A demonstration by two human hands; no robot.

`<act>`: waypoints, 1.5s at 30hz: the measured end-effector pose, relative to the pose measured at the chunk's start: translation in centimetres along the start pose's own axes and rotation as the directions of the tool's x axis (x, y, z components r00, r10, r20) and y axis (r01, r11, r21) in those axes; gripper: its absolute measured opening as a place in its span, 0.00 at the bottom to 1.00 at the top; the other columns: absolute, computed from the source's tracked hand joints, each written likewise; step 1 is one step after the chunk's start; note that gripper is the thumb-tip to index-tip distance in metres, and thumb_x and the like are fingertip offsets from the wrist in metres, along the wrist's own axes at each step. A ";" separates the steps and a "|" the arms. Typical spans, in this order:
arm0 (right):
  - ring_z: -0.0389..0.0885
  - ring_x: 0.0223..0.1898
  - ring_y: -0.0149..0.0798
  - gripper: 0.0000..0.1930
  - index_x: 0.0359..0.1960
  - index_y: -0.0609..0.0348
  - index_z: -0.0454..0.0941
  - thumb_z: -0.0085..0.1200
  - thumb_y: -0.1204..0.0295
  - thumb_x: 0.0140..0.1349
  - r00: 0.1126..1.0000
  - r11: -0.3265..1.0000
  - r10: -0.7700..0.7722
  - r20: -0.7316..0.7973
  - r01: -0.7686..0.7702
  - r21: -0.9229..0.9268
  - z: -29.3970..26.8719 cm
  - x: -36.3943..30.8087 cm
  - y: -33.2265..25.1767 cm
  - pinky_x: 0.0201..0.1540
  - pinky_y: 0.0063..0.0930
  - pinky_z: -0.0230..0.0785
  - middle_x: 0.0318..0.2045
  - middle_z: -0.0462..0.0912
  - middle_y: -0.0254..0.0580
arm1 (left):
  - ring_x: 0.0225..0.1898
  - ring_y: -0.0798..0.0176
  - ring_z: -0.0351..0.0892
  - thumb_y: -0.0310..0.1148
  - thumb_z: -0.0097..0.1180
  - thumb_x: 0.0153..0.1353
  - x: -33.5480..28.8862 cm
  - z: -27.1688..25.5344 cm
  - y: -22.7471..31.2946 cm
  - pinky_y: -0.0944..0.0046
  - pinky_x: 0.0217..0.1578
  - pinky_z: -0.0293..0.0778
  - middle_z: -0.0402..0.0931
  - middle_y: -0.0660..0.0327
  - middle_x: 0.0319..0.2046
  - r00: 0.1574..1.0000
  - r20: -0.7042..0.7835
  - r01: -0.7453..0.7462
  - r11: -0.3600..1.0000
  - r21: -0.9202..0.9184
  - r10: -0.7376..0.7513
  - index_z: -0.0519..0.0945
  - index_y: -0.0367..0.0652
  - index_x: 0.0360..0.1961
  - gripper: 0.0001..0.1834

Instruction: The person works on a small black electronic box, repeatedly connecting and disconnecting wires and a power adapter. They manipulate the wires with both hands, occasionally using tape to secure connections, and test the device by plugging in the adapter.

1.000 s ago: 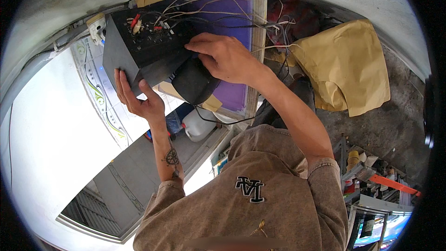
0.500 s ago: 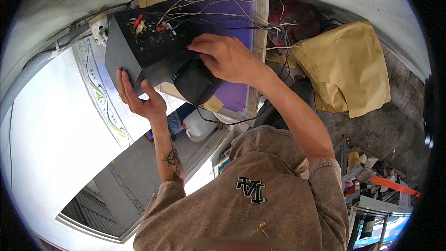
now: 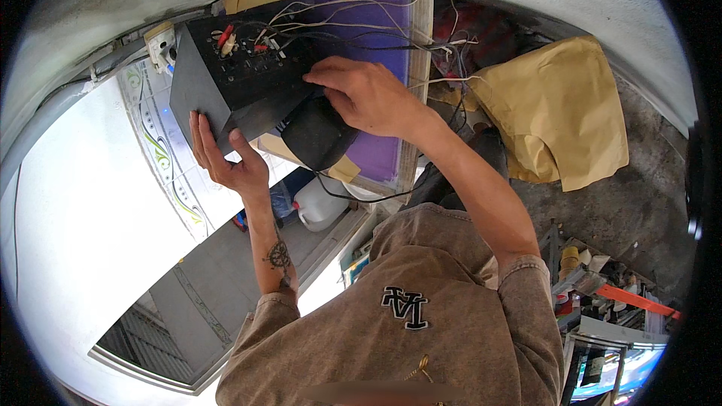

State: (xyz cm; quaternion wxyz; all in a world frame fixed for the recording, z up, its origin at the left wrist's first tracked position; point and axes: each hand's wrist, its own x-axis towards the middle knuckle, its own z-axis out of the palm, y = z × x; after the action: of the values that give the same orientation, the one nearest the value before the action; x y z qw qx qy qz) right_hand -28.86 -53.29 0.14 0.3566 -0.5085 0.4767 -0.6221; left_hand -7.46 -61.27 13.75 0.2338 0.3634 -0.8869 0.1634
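A black speaker box (image 3: 201,98) sits tilted on the purple-topped stand, its rear panel (image 3: 252,56) turned upward with red and white plugs and thin cables in it. My left hand (image 3: 229,162) braces the near left corner, fingers along the side and thumb at the lower edge. At the right end of the box my right hand (image 3: 368,94) has thumb and fingertips pinched against its edge; whether something small is between them is hidden. A smaller rounded black speaker (image 3: 320,135) stands just below the right fingers, with a black cable running from it.
Loose white and black cables (image 3: 391,26) cross the purple surface (image 3: 383,154) to its right edge. A white socket (image 3: 160,46) is by the wall. Brown paper (image 3: 560,113) lies at right, above a cluttered rack (image 3: 602,278). A white jug (image 3: 322,203) stands below.
Both hands and the speaker box stay almost where they were. The view has shifted very slightly.
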 end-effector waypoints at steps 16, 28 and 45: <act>0.88 0.45 0.56 0.15 0.51 0.61 0.86 0.56 0.78 0.63 0.998 0.998 -0.055 0.030 0.055 0.014 -2.5 -0.4 -2.1 0.49 0.47 0.82 0.47 0.89 0.50 | 0.70 0.42 0.72 0.36 0.56 0.75 0.1 -0.1 -0.2 0.47 0.70 0.63 0.74 0.42 0.68 1.000 0.001 -0.003 1.000 -0.028 0.004 0.75 0.32 0.67 0.25; 0.89 0.40 0.41 0.10 0.47 0.66 0.86 0.60 0.73 0.69 0.989 0.991 -0.114 -0.093 0.121 0.065 -9.4 7.8 -1.0 0.44 0.34 0.79 0.37 0.89 0.49 | 0.64 0.49 0.79 0.45 0.49 0.79 6.0 -3.0 -2.9 0.51 0.65 0.72 0.83 0.47 0.59 0.992 0.129 0.027 0.974 -0.226 0.003 0.82 0.34 0.61 0.25; 0.88 0.45 0.52 0.13 0.45 0.63 0.88 0.65 0.69 0.63 0.961 0.989 -0.143 0.235 0.128 0.080 -6.1 14.1 3.2 0.49 0.40 0.78 0.41 0.90 0.54 | 0.53 0.59 0.88 0.46 0.33 0.83 25.4 7.0 -4.6 0.56 0.68 0.69 0.90 0.53 0.43 0.299 0.768 0.105 0.781 -0.616 0.566 0.85 0.37 0.58 0.30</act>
State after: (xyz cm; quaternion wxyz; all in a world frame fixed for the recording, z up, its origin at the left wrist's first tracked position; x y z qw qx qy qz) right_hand -38.16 -65.95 1.03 0.3845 -0.5999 0.3737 -0.5938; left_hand -22.14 -82.04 21.92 -0.2501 0.1615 -0.9032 -0.3093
